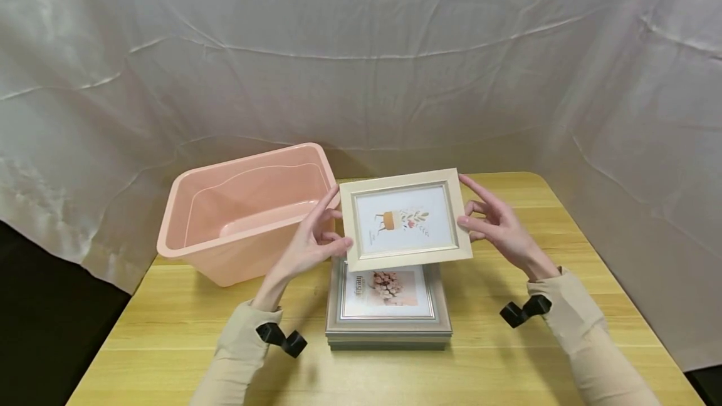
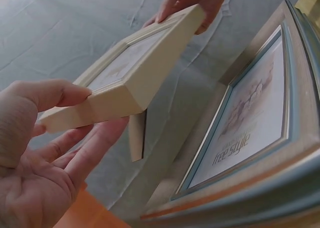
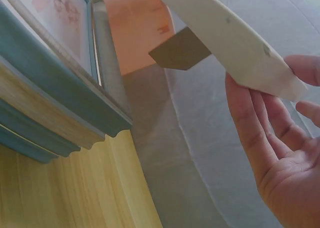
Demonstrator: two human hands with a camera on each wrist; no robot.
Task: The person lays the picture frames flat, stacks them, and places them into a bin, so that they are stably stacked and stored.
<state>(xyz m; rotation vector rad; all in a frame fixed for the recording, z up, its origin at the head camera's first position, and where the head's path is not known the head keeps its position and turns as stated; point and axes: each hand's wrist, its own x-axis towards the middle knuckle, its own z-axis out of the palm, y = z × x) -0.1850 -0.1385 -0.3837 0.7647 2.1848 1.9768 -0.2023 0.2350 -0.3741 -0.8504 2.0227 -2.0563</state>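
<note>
A cream picture frame (image 1: 406,259) with a plant print hangs tilted in the air between both hands. My left hand (image 1: 309,240) pinches its left side, thumb on the front edge and fingers behind, as the left wrist view shows. At the opposite end, my right hand (image 1: 502,227) holds the right side between thumb and fingers. A stand flap (image 3: 181,49) sticks out from the frame's back. Below it lies a stack of larger picture frames (image 1: 389,324), the top one with a flower print and partly covered by the cream frame.
A pink plastic tub (image 1: 237,255) stands at the back left of the wooden table (image 1: 507,356), close to the left hand. Pale cloth (image 1: 361,80) hangs behind and beside the table. Each wrist wears a black camera (image 1: 281,338).
</note>
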